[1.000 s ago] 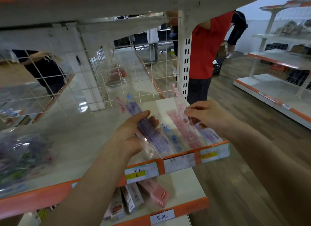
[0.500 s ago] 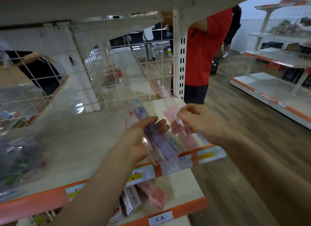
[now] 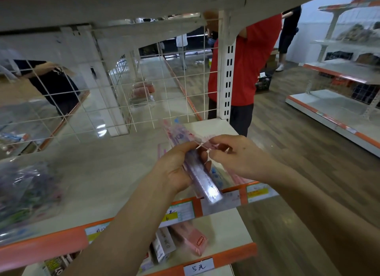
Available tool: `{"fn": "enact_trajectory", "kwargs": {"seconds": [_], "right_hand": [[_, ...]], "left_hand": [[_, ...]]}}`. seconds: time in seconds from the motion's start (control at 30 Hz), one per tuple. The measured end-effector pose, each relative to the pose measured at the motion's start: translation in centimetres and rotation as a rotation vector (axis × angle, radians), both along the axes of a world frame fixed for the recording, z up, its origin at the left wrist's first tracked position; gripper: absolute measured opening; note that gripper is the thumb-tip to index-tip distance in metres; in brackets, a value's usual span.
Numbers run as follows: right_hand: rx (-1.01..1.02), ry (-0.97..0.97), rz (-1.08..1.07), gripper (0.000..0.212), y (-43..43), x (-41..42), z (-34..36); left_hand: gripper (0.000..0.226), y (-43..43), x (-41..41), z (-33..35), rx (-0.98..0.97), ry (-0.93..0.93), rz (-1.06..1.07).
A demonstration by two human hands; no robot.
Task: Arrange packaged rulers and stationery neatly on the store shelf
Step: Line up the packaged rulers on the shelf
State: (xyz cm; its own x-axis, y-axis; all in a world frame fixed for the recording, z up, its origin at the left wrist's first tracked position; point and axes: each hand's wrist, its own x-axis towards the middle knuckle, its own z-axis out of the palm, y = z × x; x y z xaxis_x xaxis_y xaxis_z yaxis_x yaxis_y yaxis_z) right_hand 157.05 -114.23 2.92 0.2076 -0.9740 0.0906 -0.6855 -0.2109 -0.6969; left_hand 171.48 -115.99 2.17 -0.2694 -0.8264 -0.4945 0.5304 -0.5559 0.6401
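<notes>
Long, flat, purple-tinted transparent ruler pack (image 3: 203,179) in a glossy clear sleeve, with bright glare on its near end. Held just above the cream store shelf with the orange front rail (image 3: 102,173), at the shelf's right end. Long axis on a diagonal: far end pointing up and left towards the shelf's white wire back grid (image 3: 102,90), near end pointing down and right, overhanging the rail. Left hand (image 3: 176,171) curled round the pack's middle from the left, fingertips wrapped over its right edge.

Against the pack's far half, a second sleeved ruler pack, pink-printed (image 3: 181,134), on much the same diagonal. Too blurred to separate the two cleanly. Right hand (image 3: 238,154) pinching this pink sleeve between thumb and forefinger, other fingers loosely bent.

Flat on the shelf under the right hand, more pink sleeved rulers (image 3: 240,180) and a blue-printed pack (image 3: 216,173). At the shelf's left end, a clear bag of purple items (image 3: 26,193). On the rail, white-and-yellow price labels (image 3: 178,214). Beyond the shelf's right corner, a person in a red shirt (image 3: 255,60).
</notes>
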Motion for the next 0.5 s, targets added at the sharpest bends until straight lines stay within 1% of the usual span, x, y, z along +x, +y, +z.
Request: {"fn": "enact_trajectory", "kwargs": {"seconds": [0.07,0.13,0.2,0.27,0.3,0.37,0.47,0.5], "right_hand": [[-0.05,-0.054,-0.014,0.024,-0.4,-0.3,-0.3],[-0.107,-0.043,-0.135,0.029,-1.2,-1.0,-0.5],[-0.146,0.084,-0.277,0.031,-2.3,-2.2,-0.8],[-0.121,0.236,-0.357,0.037,-3.0,-3.1,-1.1],[-0.101,0.293,-0.376,0.038,-3.2,-3.2,-1.3],[-0.078,0.381,-0.401,0.032,-3.2,-2.9,-1.8],[-0.064,0.471,-0.372,0.036,-2.9,-1.8,-2.3],[-0.065,0.506,-0.363,0.033,-2.8,-1.5,-2.2]], "left_hand": [[0.021,-0.1,0.0,0.0,0.016,-0.007,0.014],[0.014,-0.4,0.1,-0.2,0.013,-0.014,0.019],[0.012,-0.8,0.5,-0.4,0.018,-0.005,0.027],[0.012,-1.0,0.8,-0.6,0.018,-0.001,0.03],[0.012,-1.1,0.9,-0.7,0.013,-0.001,0.029],[0.012,-1.1,1.0,-0.8,0.008,0.003,0.029],[0.012,-0.9,1.1,-0.8,0.007,0.001,0.028],[0.013,-0.9,1.2,-0.8,0.007,-0.003,0.028]]}}
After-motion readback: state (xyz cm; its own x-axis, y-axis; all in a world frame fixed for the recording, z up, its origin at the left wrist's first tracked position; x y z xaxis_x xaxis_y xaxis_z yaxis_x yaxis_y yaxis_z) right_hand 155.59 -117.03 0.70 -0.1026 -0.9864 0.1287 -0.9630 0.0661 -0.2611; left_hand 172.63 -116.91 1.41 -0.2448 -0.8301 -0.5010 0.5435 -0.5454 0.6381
